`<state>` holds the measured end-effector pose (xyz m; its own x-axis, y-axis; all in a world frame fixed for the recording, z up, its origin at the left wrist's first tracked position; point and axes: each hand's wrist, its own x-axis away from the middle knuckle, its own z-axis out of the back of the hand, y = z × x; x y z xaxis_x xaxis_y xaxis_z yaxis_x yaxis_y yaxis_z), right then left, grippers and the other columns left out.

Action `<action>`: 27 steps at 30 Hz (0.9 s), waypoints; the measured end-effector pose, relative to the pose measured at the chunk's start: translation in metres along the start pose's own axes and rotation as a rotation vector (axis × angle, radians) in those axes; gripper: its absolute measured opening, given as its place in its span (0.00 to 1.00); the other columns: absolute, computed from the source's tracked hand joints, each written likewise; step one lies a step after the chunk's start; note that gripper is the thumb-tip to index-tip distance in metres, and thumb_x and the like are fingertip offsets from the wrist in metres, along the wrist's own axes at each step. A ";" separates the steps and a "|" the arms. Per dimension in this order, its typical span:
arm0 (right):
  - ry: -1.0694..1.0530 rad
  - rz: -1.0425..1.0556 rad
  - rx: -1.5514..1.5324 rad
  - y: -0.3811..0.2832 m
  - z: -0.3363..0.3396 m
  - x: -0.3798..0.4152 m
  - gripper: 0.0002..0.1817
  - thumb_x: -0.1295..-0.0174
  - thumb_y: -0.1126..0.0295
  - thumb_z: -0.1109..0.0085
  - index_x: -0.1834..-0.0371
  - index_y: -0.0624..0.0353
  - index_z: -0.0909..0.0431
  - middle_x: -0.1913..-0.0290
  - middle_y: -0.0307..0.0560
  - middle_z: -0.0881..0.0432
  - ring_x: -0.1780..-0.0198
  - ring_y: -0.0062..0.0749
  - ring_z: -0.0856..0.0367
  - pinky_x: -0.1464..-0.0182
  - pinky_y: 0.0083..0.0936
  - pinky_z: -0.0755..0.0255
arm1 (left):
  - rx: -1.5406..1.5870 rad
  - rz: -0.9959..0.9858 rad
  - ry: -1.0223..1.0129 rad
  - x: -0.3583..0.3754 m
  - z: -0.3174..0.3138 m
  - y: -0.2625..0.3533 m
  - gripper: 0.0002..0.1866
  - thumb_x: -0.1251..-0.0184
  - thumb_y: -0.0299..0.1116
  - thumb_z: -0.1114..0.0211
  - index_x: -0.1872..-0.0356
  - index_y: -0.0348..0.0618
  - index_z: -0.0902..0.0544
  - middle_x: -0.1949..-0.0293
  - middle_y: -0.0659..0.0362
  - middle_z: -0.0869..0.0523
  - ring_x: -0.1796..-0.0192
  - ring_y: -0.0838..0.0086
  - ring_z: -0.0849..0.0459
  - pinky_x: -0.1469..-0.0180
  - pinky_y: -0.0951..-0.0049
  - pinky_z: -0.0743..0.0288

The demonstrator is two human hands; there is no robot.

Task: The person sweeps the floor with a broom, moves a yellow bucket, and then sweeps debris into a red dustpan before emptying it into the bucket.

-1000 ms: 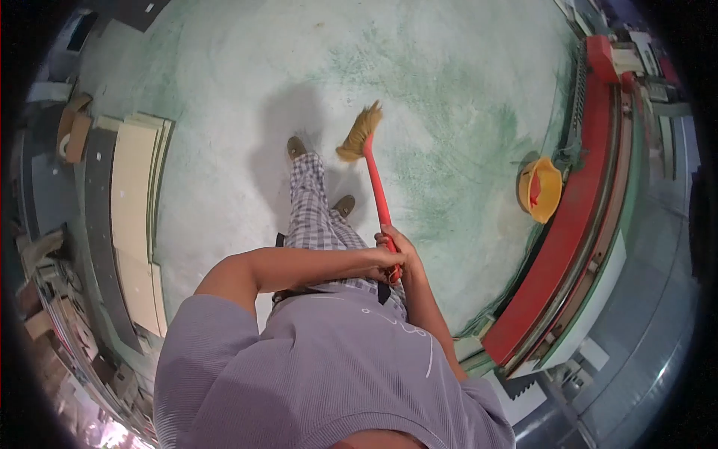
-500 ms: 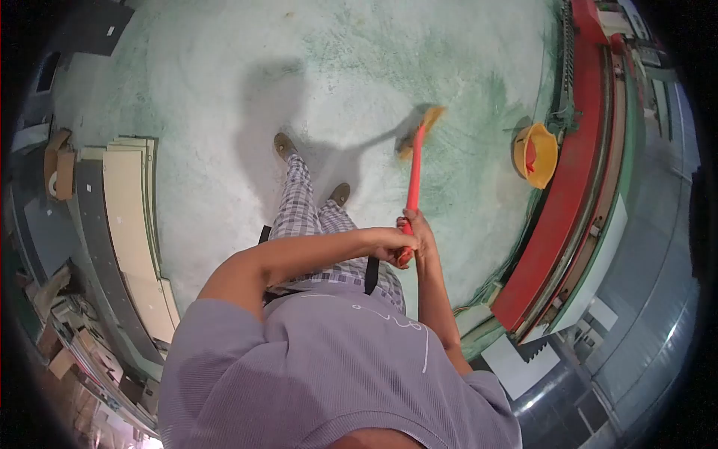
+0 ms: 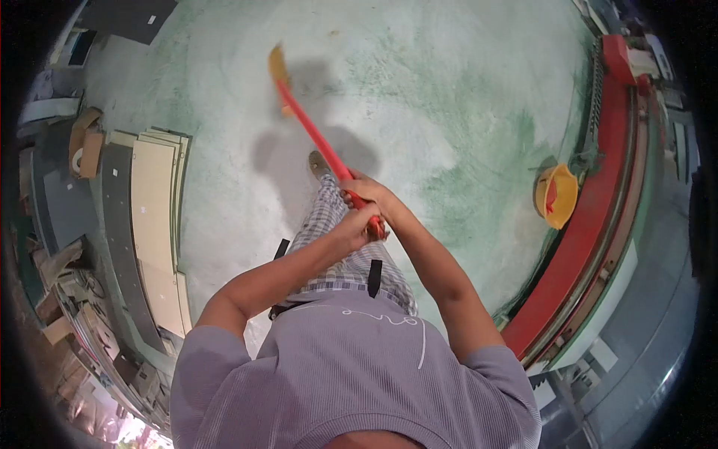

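Note:
Both of my hands are wrapped around the red handle of a broom (image 3: 310, 129). My left hand (image 3: 363, 226) grips near the handle's top end, close to my waist. Just beyond it, my right hand (image 3: 366, 189) holds the handle lower down. The handle slants away toward the upper left, and its yellow bristle head is over the pale green floor (image 3: 441, 112), slightly blurred. One of my shoes (image 3: 319, 163) shows beside the handle; the other is hidden.
A yellow bucket (image 3: 566, 196) with something red inside stands on the right, next to a long red machine beam (image 3: 580, 277). Cream panels (image 3: 153, 209) and dark panels (image 3: 120, 202) are stacked on the left, near a cardboard box (image 3: 92, 146).
The broom head has swung from right of my feet to the upper left. Both hands have moved left with the handle, still gripping it.

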<state>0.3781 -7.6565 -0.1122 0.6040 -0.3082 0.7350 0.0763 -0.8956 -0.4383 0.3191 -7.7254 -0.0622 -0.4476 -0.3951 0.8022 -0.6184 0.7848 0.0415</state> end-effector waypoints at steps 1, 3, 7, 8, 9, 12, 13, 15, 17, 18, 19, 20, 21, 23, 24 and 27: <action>-0.041 -0.029 0.030 -0.010 -0.003 -0.018 0.23 0.51 0.73 0.51 0.50 0.54 0.45 0.79 0.37 0.36 0.83 0.17 0.37 0.83 0.15 0.38 | 0.048 -0.029 0.003 -0.008 0.005 0.014 0.03 0.50 0.29 0.49 0.74 0.42 0.31 0.80 0.62 0.28 0.80 0.77 0.28 0.75 0.72 0.28; -0.103 -0.080 0.039 -0.019 -0.005 -0.056 0.22 0.50 0.72 0.50 0.50 0.56 0.42 0.78 0.35 0.36 0.81 0.17 0.36 0.82 0.13 0.38 | 0.106 -0.062 0.006 -0.019 0.013 0.042 0.03 0.50 0.29 0.49 0.75 0.42 0.31 0.80 0.61 0.28 0.80 0.75 0.28 0.74 0.69 0.27; -0.132 -0.083 0.061 -0.025 0.003 -0.098 0.18 0.50 0.72 0.50 0.55 0.57 0.40 0.79 0.35 0.36 0.82 0.17 0.37 0.82 0.13 0.38 | 0.035 0.027 0.065 -0.036 0.031 0.084 0.03 0.50 0.29 0.49 0.75 0.42 0.31 0.82 0.61 0.28 0.82 0.75 0.28 0.79 0.72 0.27; -0.070 -0.069 0.005 -0.019 0.010 -0.104 0.15 0.50 0.72 0.51 0.58 0.56 0.40 0.80 0.35 0.37 0.82 0.17 0.37 0.83 0.13 0.39 | -0.001 0.081 0.048 -0.037 0.033 0.091 0.03 0.50 0.28 0.49 0.75 0.42 0.31 0.82 0.61 0.28 0.83 0.75 0.28 0.80 0.73 0.27; -0.006 -0.054 -0.053 -0.013 0.019 -0.109 0.12 0.49 0.71 0.51 0.62 0.55 0.40 0.80 0.36 0.37 0.82 0.17 0.38 0.83 0.14 0.39 | -0.067 0.087 0.056 -0.038 0.033 0.095 0.03 0.51 0.28 0.49 0.75 0.40 0.32 0.82 0.61 0.28 0.84 0.75 0.28 0.78 0.71 0.26; 0.090 0.009 -0.264 -0.001 0.046 -0.097 0.12 0.48 0.70 0.53 0.61 0.55 0.41 0.81 0.36 0.37 0.85 0.20 0.38 0.86 0.16 0.40 | -0.215 0.296 -0.057 -0.057 0.033 0.094 0.04 0.48 0.28 0.51 0.75 0.39 0.33 0.81 0.59 0.28 0.81 0.75 0.27 0.75 0.73 0.26; 0.097 0.010 -0.259 -0.002 0.053 -0.086 0.12 0.48 0.70 0.53 0.61 0.55 0.41 0.81 0.36 0.37 0.85 0.20 0.38 0.86 0.16 0.40 | -0.183 0.384 -0.134 -0.091 0.046 0.077 0.05 0.51 0.27 0.50 0.77 0.37 0.34 0.86 0.60 0.30 0.87 0.72 0.30 0.73 0.69 0.24; 0.242 0.018 -0.387 -0.005 0.068 -0.063 0.11 0.48 0.71 0.55 0.63 0.55 0.43 0.82 0.36 0.39 0.85 0.19 0.39 0.87 0.16 0.41 | -0.297 0.412 -0.165 -0.087 0.019 0.082 0.05 0.51 0.27 0.50 0.77 0.37 0.34 0.87 0.60 0.30 0.87 0.73 0.30 0.73 0.69 0.24; 0.342 0.050 -0.427 -0.008 0.086 -0.052 0.10 0.47 0.71 0.55 0.64 0.54 0.43 0.82 0.37 0.39 0.85 0.19 0.39 0.87 0.16 0.41 | -0.486 0.461 -0.182 -0.087 -0.006 0.089 0.04 0.51 0.27 0.50 0.80 0.40 0.34 0.88 0.60 0.31 0.86 0.75 0.30 0.75 0.70 0.25; 0.431 0.081 -0.475 -0.008 0.095 -0.048 0.09 0.47 0.71 0.56 0.66 0.54 0.44 0.82 0.37 0.39 0.86 0.19 0.39 0.87 0.16 0.41 | -0.486 0.465 -0.192 -0.093 -0.012 0.091 0.04 0.51 0.27 0.50 0.80 0.40 0.34 0.88 0.60 0.31 0.86 0.75 0.30 0.75 0.70 0.25; 0.466 0.119 -0.560 -0.012 0.101 -0.043 0.09 0.48 0.72 0.56 0.67 0.54 0.45 0.82 0.38 0.39 0.86 0.20 0.38 0.88 0.17 0.41 | -0.505 0.493 -0.259 -0.099 -0.017 0.096 0.05 0.51 0.27 0.50 0.82 0.41 0.34 0.88 0.61 0.31 0.86 0.76 0.30 0.76 0.71 0.25; 0.473 0.123 -0.563 -0.017 0.107 -0.041 0.09 0.48 0.72 0.56 0.67 0.54 0.45 0.82 0.38 0.39 0.86 0.20 0.38 0.88 0.17 0.41 | -0.526 0.520 -0.325 -0.104 -0.020 0.100 0.05 0.52 0.27 0.50 0.83 0.42 0.34 0.88 0.62 0.31 0.86 0.76 0.30 0.76 0.72 0.26; 0.585 0.128 -0.492 -0.024 0.113 -0.040 0.09 0.48 0.73 0.56 0.66 0.54 0.45 0.82 0.38 0.39 0.87 0.21 0.38 0.89 0.18 0.40 | -0.495 0.535 -0.361 -0.107 -0.024 0.104 0.06 0.52 0.27 0.50 0.84 0.43 0.34 0.88 0.63 0.31 0.86 0.78 0.31 0.79 0.76 0.29; 0.777 0.132 -0.444 -0.044 0.108 -0.036 0.11 0.49 0.75 0.56 0.66 0.55 0.46 0.82 0.39 0.38 0.87 0.24 0.37 0.89 0.21 0.39 | -0.484 0.530 -0.384 -0.097 -0.038 0.122 0.07 0.51 0.28 0.49 0.86 0.44 0.34 0.89 0.64 0.31 0.88 0.80 0.32 0.81 0.79 0.33; 0.777 0.142 -0.448 -0.057 0.100 -0.031 0.11 0.49 0.75 0.56 0.66 0.55 0.46 0.82 0.39 0.38 0.87 0.24 0.37 0.89 0.21 0.39 | -0.463 0.525 -0.401 -0.093 -0.044 0.130 0.09 0.51 0.30 0.49 0.87 0.44 0.34 0.89 0.64 0.31 0.89 0.83 0.34 0.83 0.83 0.38; 0.822 0.197 -0.465 -0.077 0.074 -0.016 0.11 0.49 0.75 0.56 0.66 0.54 0.46 0.82 0.40 0.37 0.87 0.24 0.37 0.89 0.21 0.38 | -0.499 0.506 -0.423 -0.079 -0.047 0.138 0.07 0.50 0.31 0.48 0.83 0.43 0.33 0.87 0.65 0.31 0.88 0.84 0.34 0.84 0.85 0.39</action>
<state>0.4219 -7.5591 -0.1286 -0.1852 -0.4369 0.8802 -0.3959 -0.7866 -0.4738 0.3001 -7.5633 -0.0919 -0.8618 -0.0048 0.5073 0.0384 0.9965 0.0747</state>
